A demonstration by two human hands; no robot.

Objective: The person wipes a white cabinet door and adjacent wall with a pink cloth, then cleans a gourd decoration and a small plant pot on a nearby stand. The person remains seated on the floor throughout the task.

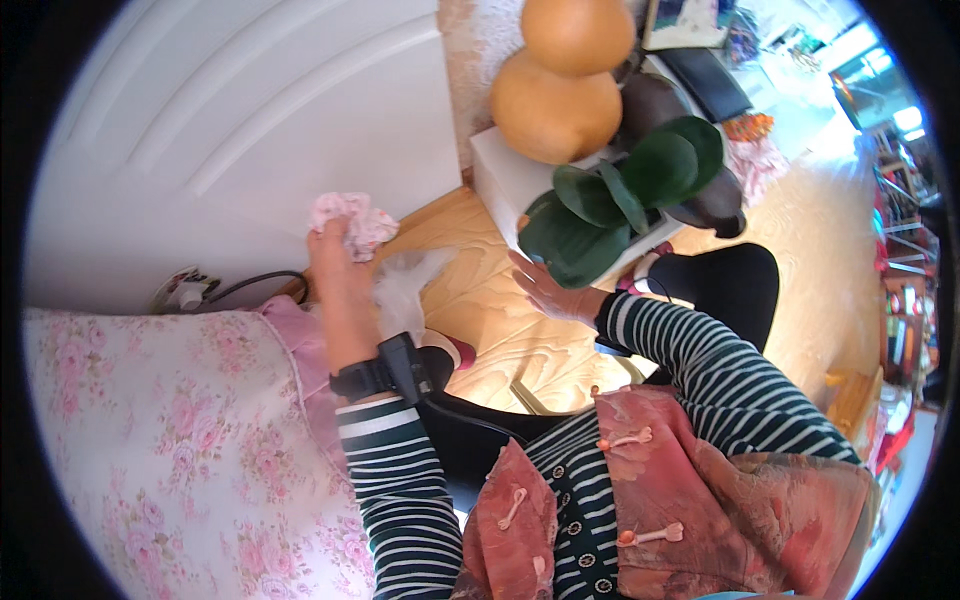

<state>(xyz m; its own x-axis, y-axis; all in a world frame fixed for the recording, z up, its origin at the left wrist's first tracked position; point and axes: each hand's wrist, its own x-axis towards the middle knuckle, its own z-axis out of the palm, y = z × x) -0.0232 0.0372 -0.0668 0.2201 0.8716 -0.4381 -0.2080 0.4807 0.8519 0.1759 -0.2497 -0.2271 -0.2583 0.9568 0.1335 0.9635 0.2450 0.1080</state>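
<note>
My left hand (339,270), slightly blurred, grips a crumpled pink-and-white patterned cloth (358,225) at the lower part of a white panel with raised curved mouldings (300,112). Whether the cloth presses on the panel, I cannot tell. My right hand (556,294) is held with fingers extended and nothing in it. Just above it hang the broad green leaves of a potted plant (577,236), beside a white box-like stand (495,161). The leaves partly overlap the fingertips, so contact there is unclear.
A floral bedspread (187,435) fills the left side. Near it are a dark cable (259,279), a white plug (192,296) and a clear plastic bag (405,289). A large orange gourd (559,105) and a dark rounded vessel (712,199) crowd the stand above the wood-patterned floor (487,330).
</note>
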